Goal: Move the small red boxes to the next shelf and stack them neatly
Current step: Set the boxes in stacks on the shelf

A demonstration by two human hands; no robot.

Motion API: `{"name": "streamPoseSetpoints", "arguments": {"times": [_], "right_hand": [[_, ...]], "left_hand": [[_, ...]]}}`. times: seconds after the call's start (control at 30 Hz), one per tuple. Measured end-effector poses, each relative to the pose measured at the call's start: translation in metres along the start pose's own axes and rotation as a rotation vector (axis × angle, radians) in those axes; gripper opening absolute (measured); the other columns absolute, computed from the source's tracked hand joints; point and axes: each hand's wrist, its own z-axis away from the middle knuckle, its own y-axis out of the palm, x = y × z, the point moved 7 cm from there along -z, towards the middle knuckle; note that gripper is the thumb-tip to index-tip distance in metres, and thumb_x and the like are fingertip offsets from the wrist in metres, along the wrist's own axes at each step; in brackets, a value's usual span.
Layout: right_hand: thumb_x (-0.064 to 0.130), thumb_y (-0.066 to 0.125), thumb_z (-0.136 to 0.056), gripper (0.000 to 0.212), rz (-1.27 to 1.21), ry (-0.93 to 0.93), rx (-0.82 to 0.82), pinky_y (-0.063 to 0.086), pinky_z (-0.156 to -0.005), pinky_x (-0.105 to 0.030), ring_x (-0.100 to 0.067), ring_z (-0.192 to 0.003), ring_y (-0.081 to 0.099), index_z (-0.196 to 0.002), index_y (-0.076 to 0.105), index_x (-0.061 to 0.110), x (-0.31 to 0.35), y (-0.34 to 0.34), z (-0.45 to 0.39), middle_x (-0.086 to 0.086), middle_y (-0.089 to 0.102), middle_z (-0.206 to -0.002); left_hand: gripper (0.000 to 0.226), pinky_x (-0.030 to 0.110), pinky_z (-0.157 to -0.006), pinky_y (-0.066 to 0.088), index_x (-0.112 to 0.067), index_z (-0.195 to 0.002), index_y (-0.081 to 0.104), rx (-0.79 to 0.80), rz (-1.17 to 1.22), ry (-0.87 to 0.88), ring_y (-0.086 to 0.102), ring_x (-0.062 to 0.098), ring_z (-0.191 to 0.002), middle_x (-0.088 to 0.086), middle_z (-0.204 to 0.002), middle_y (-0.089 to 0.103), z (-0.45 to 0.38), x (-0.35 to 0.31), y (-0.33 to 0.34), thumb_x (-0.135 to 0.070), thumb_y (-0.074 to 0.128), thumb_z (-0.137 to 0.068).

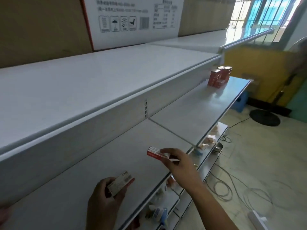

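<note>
White metal shelving is running along a wall w/ big cardboard cartons on top. Right hand (178,165) is pinching one small red box (157,153) by its end, fingers curled round it, just above the near shelf (99,171). Left hand (103,201) is gripping a second red box (120,182) lower down. Both look light, stiff card, prob. crushable, so holding by the edges suits. Stack of red boxes (219,77) is sitting on the far shelf (207,103), approx. several, exact count unclear. Two boxes in hand.
</note>
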Motion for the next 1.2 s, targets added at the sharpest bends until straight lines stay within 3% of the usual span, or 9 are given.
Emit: {"name": "streamPoseSetpoints", "arguments": {"times": [0.07,0.13,0.2,0.33,0.47,0.7,0.83,1.07,1.2], "right_hand": [[0.025,0.064,-0.087,0.023,0.001,-0.017,-0.046,0.047,-0.075,-0.011,0.005,-0.094,0.058,-0.108,0.067,0.034,-0.014,-0.042,-0.011,0.02,0.063,-0.106],[0.025,0.066,-0.085,0.023,-0.011,-0.014,-0.089,0.051,-0.078,-0.02,0.001,-0.092,0.06,-0.106,0.067,0.035,-0.033,-0.086,-0.025,0.022,0.062,-0.105],[0.021,0.066,-0.084,0.025,-0.037,-0.01,-0.114,0.053,-0.079,-0.024,0.0,-0.094,0.061,-0.105,0.067,0.034,-0.052,-0.13,-0.038,0.022,0.062,-0.105],[0.014,0.065,-0.086,0.027,-0.007,-0.039,-0.181,0.044,-0.076,-0.005,0.013,-0.097,0.054,-0.106,0.067,0.031,-0.081,-0.215,-0.064,0.02,0.059,-0.107],[0.012,0.066,-0.086,0.028,-0.041,-0.006,-0.238,0.045,-0.074,-0.005,0.009,-0.095,0.057,-0.1,0.067,0.037,-0.11,-0.282,-0.087,0.018,0.061,-0.11],[0.007,0.065,-0.086,0.028,-0.097,0.032,-0.307,0.05,-0.078,-0.013,0.003,-0.099,0.06,-0.097,0.069,0.033,-0.158,-0.351,-0.132,0.014,0.067,-0.105],[0.007,0.064,-0.087,0.026,-0.13,0.054,-0.309,0.054,-0.079,-0.019,-0.008,-0.098,0.066,-0.096,0.071,0.031,-0.189,-0.386,-0.173,0.011,0.069,-0.104],[0.012,0.064,-0.087,0.022,-0.006,0.046,-0.304,0.046,-0.072,-0.008,-0.001,-0.095,0.063,-0.096,0.07,0.032,-0.223,-0.451,-0.31,0.014,0.068,-0.104],[0.014,0.062,-0.089,0.024,0.038,0.027,-0.257,0.051,-0.077,-0.015,0.002,-0.094,0.063,-0.1,0.067,0.035,-0.237,-0.474,-0.375,0.019,0.064,-0.105]], "left_hand": [[0.027,0.017,-0.064,0.047,-0.029,-0.081,0.063,-0.041,0.036,-0.009,0.064,0.011,-0.074,-0.001,-0.084,0.071,-0.003,-0.022,0.037,-0.022,0.084,-0.066],[0.029,0.012,-0.064,0.045,-0.031,-0.073,0.062,-0.056,0.031,0.001,0.065,0.016,-0.074,0.002,-0.08,0.071,-0.01,-0.047,0.079,-0.018,0.086,-0.063],[0.031,0.02,-0.069,0.045,-0.029,-0.073,0.061,-0.027,0.017,0.006,0.065,0.024,-0.079,0.006,-0.082,0.07,-0.018,-0.076,0.126,-0.014,0.086,-0.062],[0.026,0.03,-0.074,0.042,-0.022,-0.085,0.064,0.042,0.032,0.021,0.063,0.025,-0.085,0.003,-0.087,0.069,-0.033,-0.133,0.211,-0.021,0.083,-0.067],[0.026,0.027,-0.069,0.049,-0.025,-0.087,0.063,0.095,0.119,0.067,0.064,0.012,-0.079,-0.003,-0.085,0.069,-0.039,-0.183,0.276,-0.022,0.082,-0.069],[0.029,0.017,-0.057,0.048,-0.028,-0.094,0.06,0.225,0.117,0.185,0.064,0.007,-0.082,-0.009,-0.088,0.067,-0.075,-0.243,0.374,-0.035,0.078,-0.072],[0.03,0.018,-0.063,0.053,-0.03,-0.098,0.058,0.283,0.116,0.21,0.063,0.003,-0.086,-0.014,-0.094,0.064,-0.112,-0.276,0.437,-0.04,0.074,-0.074],[0.032,0.012,-0.066,0.048,-0.024,-0.101,0.06,0.246,0.061,0.341,0.061,0.002,-0.088,-0.006,-0.097,0.065,-0.209,-0.331,0.539,-0.034,0.074,-0.075],[0.035,0.007,-0.066,0.048,-0.021,-0.105,0.06,0.241,0.054,0.37,0.062,0.005,-0.089,-0.006,-0.098,0.066,-0.254,-0.359,0.582,-0.034,0.073,-0.075]]}}
